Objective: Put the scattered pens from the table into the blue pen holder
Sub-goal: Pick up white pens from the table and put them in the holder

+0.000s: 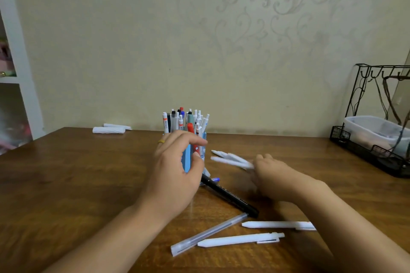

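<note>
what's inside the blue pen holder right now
The blue pen holder is packed with upright pens: mostly white, some black, blue and red tops. The left hand wraps around its front, hiding the lower barrels and the holder's bottom.

Blue pen holder [187, 157] stands upright, crammed; five pens [240, 239] lie before it.
</note>
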